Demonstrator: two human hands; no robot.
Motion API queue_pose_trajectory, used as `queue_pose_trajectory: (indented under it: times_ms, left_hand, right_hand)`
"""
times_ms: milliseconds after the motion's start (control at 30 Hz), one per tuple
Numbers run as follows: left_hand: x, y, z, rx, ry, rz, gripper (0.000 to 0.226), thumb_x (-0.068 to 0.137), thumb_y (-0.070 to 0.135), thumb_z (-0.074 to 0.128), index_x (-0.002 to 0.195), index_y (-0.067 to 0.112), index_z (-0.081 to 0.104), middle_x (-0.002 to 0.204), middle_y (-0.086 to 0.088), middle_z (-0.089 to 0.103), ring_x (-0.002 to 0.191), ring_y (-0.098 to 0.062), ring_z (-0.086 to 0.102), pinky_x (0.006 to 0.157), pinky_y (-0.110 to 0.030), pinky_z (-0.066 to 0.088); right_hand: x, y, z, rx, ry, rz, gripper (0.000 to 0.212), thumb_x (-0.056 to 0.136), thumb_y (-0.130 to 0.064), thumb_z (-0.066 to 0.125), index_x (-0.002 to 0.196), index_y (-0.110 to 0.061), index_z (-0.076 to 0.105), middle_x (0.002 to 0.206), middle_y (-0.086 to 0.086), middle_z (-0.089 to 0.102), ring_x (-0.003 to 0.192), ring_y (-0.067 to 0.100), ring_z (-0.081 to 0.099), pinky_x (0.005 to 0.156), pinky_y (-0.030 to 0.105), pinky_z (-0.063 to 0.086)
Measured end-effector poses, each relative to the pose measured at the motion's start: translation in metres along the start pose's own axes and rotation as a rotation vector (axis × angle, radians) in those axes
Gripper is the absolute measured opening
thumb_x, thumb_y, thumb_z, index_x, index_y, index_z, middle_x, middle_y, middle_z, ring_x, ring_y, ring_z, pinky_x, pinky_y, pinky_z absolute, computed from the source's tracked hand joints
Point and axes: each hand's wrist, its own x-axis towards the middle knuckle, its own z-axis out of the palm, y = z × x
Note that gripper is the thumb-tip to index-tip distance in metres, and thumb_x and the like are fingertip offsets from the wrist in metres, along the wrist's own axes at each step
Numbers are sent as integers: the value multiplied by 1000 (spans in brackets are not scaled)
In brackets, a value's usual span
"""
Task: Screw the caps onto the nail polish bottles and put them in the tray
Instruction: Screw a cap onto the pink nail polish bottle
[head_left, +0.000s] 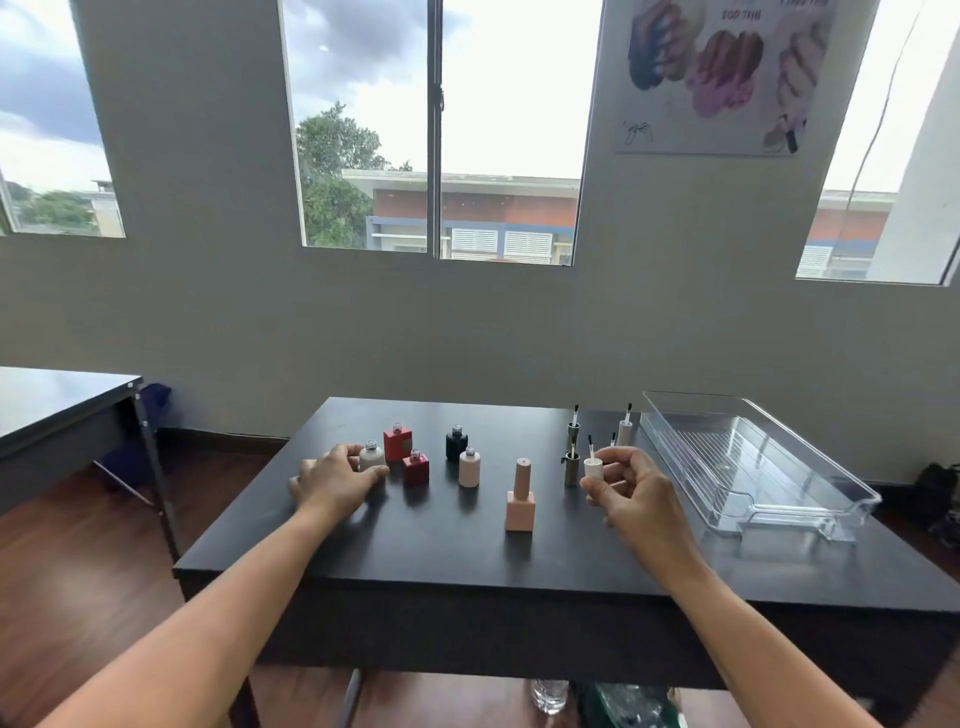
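White cap (593, 467) pinched in our right hand (636, 496), left hand (332, 480) closed round uncapped white bottle (372, 456), clear tray (810, 499) at tabletop's right edge, poster (727, 73) writing unreadable.

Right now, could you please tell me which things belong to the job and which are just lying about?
Job: white round bottle in left hand; white brush cap in right hand; capped pink square bottle; clear plastic tray.
Lying about: nail poster; grey side table.

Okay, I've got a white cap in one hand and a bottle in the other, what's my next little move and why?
Probably bring the white cap in your right hand over to the open white bottle your left hand grips, brush pointing down. The bottle's neck is bare, colours match, and the tray holds nothing yet.
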Motion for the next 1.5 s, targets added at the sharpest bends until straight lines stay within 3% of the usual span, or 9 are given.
queue_pose_trajectory:
  times_ms: [233,400,567,767,1100,1300,1367,1433,1500]
  left_hand:
    - [0,1,0,-24,0,-12,51,79,58,68,121,30,63,118,0,68,126,-29,46,100,-39,30]
    - [-26,8,-5,-116,12,88,44,70,56,78,102,30,62,104,6,68,112,-23,55,90,-37,33]
    - [-64,32,-16,-469,-121,246,36,67,38,86,92,30,61,88,10,71,81,-6,70,74,-31,54]
    - [-92,63,-11,-585,-208,380,32,68,28,86,92,37,66,86,9,68,69,-5,66,48,-22,54]
    - [-103,77,-7,-555,-198,419,38,71,21,86,104,30,69,96,5,68,71,-8,68,50,-22,57]
    - [-105,79,-7,-503,-187,450,40,71,24,86,107,31,69,91,4,70,65,1,65,56,-17,56]
    - [-106,80,-7,-491,-178,458,39,70,25,86,105,34,70,88,8,69,66,5,64,58,-17,55]
    - [-107,82,-7,-487,-175,470,39,69,26,86,103,36,70,88,10,68,69,6,64,58,-14,54]
    - [-108,83,-6,-480,-175,495,40,69,27,87,103,38,69,94,12,67,74,6,63,59,-14,54]
  right_hand:
    - [-3,-12,4,62,4,-16,23,86,-16,73,103,-26,61,87,1,70,83,20,71,76,46,59]
    - [-5,-15,7,100,-16,-16,19,88,-21,70,105,-25,64,88,2,72,84,19,69,74,41,57]
    - [-6,-25,14,189,-41,-14,20,91,-28,67,109,-21,71,80,-5,72,67,1,66,56,18,51]
    - [-12,-41,22,251,-126,-54,14,86,-23,73,99,-23,68,75,-7,71,63,8,69,53,26,54]
    - [-17,-44,18,165,-149,-92,10,87,-18,72,93,-26,69,71,3,71,63,6,68,56,27,55]
    - [-17,-44,18,132,-140,-115,10,87,-21,72,91,-30,70,71,10,68,61,5,66,59,29,54]
    - [-17,-44,18,114,-127,-130,7,86,-26,73,90,-31,72,70,12,66,62,14,65,62,33,56]
    - [-18,-44,17,97,-121,-140,7,84,-31,74,90,-34,74,73,8,67,68,24,63,67,38,55]
    - [-17,-44,18,93,-126,-155,9,85,-31,73,90,-38,74,75,-9,69,66,9,60,69,34,55]
